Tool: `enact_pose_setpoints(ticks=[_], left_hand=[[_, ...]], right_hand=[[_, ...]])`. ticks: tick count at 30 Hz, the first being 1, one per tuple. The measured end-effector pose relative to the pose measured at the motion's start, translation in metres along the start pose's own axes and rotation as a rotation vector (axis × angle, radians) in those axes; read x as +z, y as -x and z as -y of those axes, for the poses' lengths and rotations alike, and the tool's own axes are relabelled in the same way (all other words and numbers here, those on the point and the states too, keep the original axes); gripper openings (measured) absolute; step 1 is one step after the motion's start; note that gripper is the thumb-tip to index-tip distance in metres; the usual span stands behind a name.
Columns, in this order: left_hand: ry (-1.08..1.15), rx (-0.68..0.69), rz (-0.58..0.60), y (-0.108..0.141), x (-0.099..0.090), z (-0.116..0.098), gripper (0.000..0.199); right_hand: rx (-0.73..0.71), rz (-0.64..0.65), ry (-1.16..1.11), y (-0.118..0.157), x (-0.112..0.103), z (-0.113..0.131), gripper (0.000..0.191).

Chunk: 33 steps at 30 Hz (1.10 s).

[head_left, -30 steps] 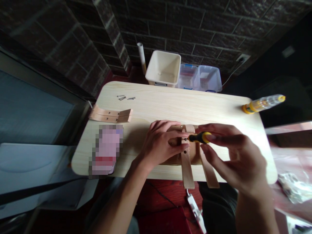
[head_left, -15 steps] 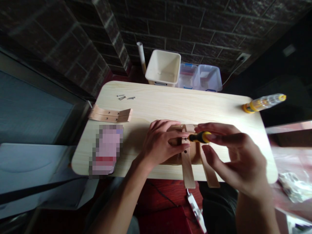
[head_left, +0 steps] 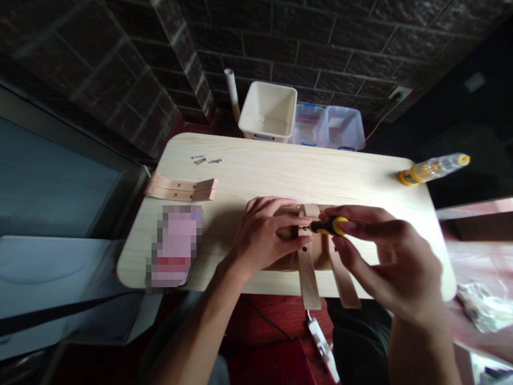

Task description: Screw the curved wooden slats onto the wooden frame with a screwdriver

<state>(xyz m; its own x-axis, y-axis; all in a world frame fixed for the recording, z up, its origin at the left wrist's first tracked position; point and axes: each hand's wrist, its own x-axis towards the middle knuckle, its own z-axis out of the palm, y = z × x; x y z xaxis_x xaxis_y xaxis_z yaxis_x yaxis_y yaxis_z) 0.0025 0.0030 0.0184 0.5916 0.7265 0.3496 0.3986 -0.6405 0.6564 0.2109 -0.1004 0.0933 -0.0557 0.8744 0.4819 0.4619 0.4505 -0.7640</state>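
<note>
My right hand [head_left: 395, 256] pinches the yellow end of a small black-and-yellow screwdriver [head_left: 327, 226], which lies nearly level with its tip pointing left. That tip meets the upper dark hole or screw in a curved pale wooden strip [head_left: 308, 272]. My left hand [head_left: 264, 232] steadies this strip, index finger and thumb at its left edge on either side of the tip. A second wooden strip [head_left: 345, 283] runs parallel, partly behind my right fingers. Both strips lie across a brown piece [head_left: 286, 262], mostly hidden by my hands, and overhang the table's near edge.
On the light table [head_left: 280, 171] are several loose screws [head_left: 204, 160], two joined curved wooden strips [head_left: 182, 189], a blurred-out phone [head_left: 176, 246] and a clear yellow-ended bit holder [head_left: 435, 169]. Behind stand a cream bin [head_left: 268, 109] and clear boxes [head_left: 344, 125]. A power strip [head_left: 324, 350] lies below.
My right fingers have shifted slightly around the screwdriver, the index side lower, uncovering a dark hole in the second strip. My left hand and the strips have stayed put.
</note>
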Motion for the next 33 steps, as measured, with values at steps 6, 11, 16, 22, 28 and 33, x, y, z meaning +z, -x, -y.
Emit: enact_pose_setpoints(ticks=[6,11,16,22,28,33], left_hand=[[-0.002,0.008,-0.009,-0.0003,0.0004,0.0,0.023],[-0.002,0.014,-0.003,-0.0003,-0.0003,-0.0002,0.026],[-0.003,0.015,-0.006,0.0006,-0.0001,0.0017,0.027],[-0.005,0.019,-0.012,0.0006,0.0006,0.0021,0.026],[-0.007,0.011,-0.018,-0.0001,-0.0005,-0.0006,0.024],[-0.002,0.002,-0.011,0.0003,-0.0003,-0.0008,0.024]], right_hand=[[-0.002,-0.014,0.002,-0.0002,-0.0003,0.0013,0.057],[0.013,-0.006,-0.01,0.0007,-0.0002,0.003,0.056],[0.013,-0.027,-0.017,-0.0001,0.0,0.0,0.058],[0.042,-0.017,-0.03,0.0014,0.0013,0.0005,0.059],[0.0,-0.034,0.007,0.0016,0.0013,0.0005,0.058],[0.015,-0.017,-0.015,0.0013,0.0015,0.0,0.057]])
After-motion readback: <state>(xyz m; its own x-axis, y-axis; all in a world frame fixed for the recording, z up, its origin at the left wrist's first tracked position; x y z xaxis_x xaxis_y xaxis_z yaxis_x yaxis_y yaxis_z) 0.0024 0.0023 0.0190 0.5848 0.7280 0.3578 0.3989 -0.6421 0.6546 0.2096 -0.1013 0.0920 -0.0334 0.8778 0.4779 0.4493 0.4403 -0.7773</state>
